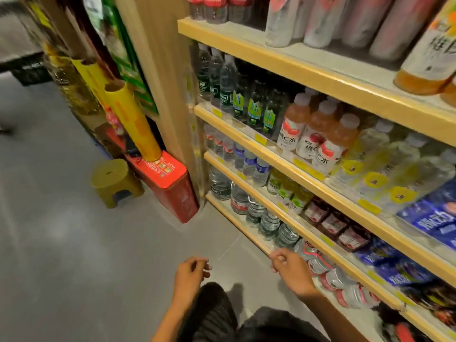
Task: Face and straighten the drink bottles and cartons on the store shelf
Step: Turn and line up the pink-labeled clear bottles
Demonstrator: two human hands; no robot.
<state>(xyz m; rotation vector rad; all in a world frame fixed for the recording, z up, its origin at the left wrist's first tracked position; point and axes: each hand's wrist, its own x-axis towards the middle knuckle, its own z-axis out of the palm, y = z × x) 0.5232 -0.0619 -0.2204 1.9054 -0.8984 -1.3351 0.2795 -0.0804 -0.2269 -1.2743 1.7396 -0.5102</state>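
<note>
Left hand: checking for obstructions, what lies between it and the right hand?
Head view: only bare grey floor between left hand and right hand.

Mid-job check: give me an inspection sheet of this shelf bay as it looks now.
Surface: wood-edged shelf tiers; the bottom shelf rim runs to the right hand.
Job's things: clear water bottles in a row on the bottom shelf; orange drink bottles two tiers up; blue packs at right.
Clutter: yellow rolls tilted, the nearest resting on a red box; small stool beside it.
Hands: left hand over the floor, loosely curled, empty; right hand at the bottom shelf's edge, loosely curled, nothing held.
Cables: nothing seen.
Surroundings: grey floor; wooden end panel.
</note>
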